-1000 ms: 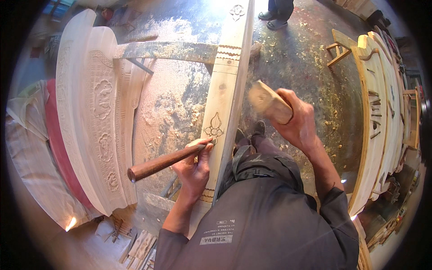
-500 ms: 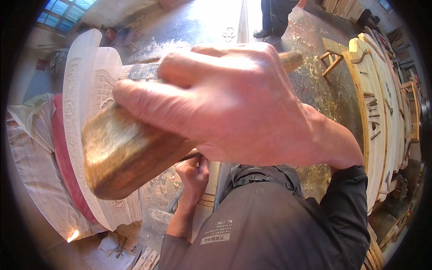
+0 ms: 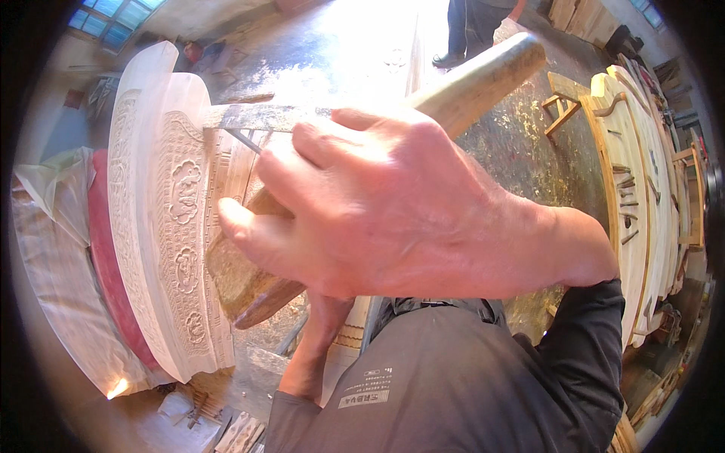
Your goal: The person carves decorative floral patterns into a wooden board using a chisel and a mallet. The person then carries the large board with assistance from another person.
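Note:
My right hand (image 3: 370, 204) is closed round a wooden mallet (image 3: 483, 83), close to the camera. Its pale handle end sticks out to the upper right, while the thick brown head shows at the lower left under my thumb. Below it, my left hand (image 3: 328, 311) is mostly covered by the right hand and the mallet. Its fingers are hidden now; the earlier picture shows them curled, with a thin dark thing beside them. On the left stands a pale wooden panel (image 3: 183, 226) carved with rows of relief ornament.
A red strip (image 3: 106, 226) and a sheet-covered stack (image 3: 53, 279) lie beyond the panel. Curved pale boards (image 3: 627, 196) bearing several tools lean at the right, near a small wooden trestle (image 3: 559, 106). Another person's legs (image 3: 472, 30) stand at the top.
My right hand and the mallet have turned: the head has dropped farther from the camera and shifted right, and the handle end has come up into view. The left hand is more covered.

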